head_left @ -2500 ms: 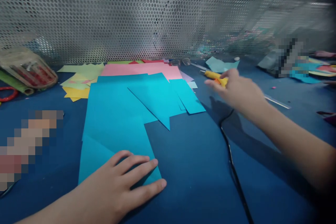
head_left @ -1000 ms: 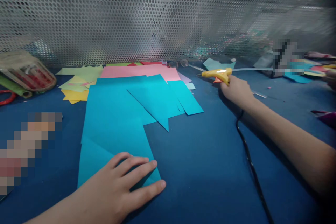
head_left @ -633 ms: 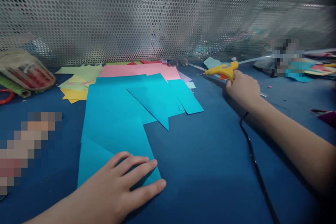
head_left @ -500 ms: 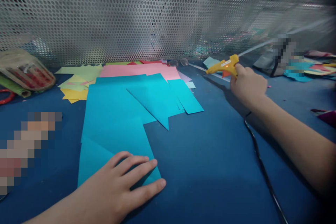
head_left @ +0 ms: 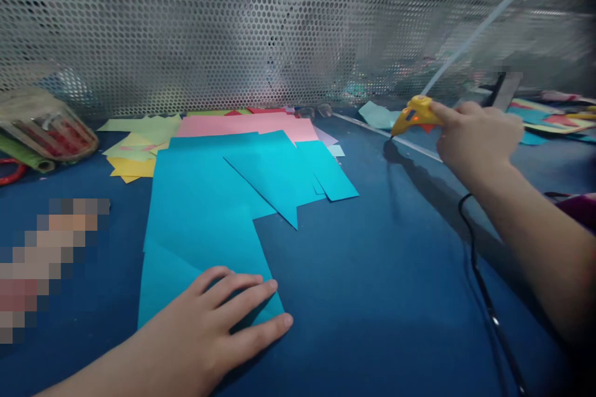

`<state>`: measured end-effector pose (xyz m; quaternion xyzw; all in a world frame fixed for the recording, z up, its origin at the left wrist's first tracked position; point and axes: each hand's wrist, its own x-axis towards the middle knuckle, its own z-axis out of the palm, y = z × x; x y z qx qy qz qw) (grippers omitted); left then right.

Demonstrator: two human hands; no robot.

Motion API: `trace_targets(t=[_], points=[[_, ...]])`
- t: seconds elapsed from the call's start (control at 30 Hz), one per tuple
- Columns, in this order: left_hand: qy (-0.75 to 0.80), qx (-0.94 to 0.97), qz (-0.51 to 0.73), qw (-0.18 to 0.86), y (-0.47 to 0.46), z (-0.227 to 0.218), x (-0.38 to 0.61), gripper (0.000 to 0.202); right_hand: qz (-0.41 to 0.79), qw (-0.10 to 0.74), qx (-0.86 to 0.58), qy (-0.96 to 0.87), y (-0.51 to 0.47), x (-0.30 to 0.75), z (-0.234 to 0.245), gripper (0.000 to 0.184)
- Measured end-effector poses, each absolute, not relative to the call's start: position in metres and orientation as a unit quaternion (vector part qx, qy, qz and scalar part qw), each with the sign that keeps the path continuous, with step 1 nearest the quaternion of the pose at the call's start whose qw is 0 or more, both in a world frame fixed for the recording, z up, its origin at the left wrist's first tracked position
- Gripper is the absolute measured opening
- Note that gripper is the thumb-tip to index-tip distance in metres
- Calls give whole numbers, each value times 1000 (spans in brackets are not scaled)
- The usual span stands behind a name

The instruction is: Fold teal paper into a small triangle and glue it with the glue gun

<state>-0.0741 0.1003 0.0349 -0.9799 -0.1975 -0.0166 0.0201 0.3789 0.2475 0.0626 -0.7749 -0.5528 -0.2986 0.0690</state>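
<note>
My left hand lies flat, fingers spread, on the near corner of a folded turquoise paper sheet on the blue table. My right hand grips a yellow glue gun lifted off the table at the right, its nozzle tilted down to the left. A clear glue stick juts up from its back. The gun's black cord trails toward me under my right arm.
More turquoise, pink and yellow-green sheets lie behind the folded one. A perforated metal screen closes the back. A plastic pouch and red scissors handle sit at far left, paper scraps at far right.
My right hand took hold of the glue gun, lifted it off the table and swung it to the right, the glue stick tipping upward. My left hand stayed on the paper.
</note>
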Motion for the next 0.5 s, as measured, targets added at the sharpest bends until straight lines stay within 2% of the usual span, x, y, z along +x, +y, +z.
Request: trace_targets(t=[0.1,0.17,0.27,0.37,0.5], points=[[-192,-981,-12,18,102,36,-75,77,-304,106,-801,-505,238,381,70,42],[-199,-980,-16,13,103,37,-75,76,-272,177,-824,-465,232,380,77,45],[-182,-983,-9,8,104,39,-74,78,-168,292,-846,-412,234,380,80,53],[-192,-981,-6,10,103,39,-73,78,-62,338,-854,-390,247,379,70,58],[-219,-975,-24,17,98,35,-73,79,110,386,-827,-392,268,373,45,36]])
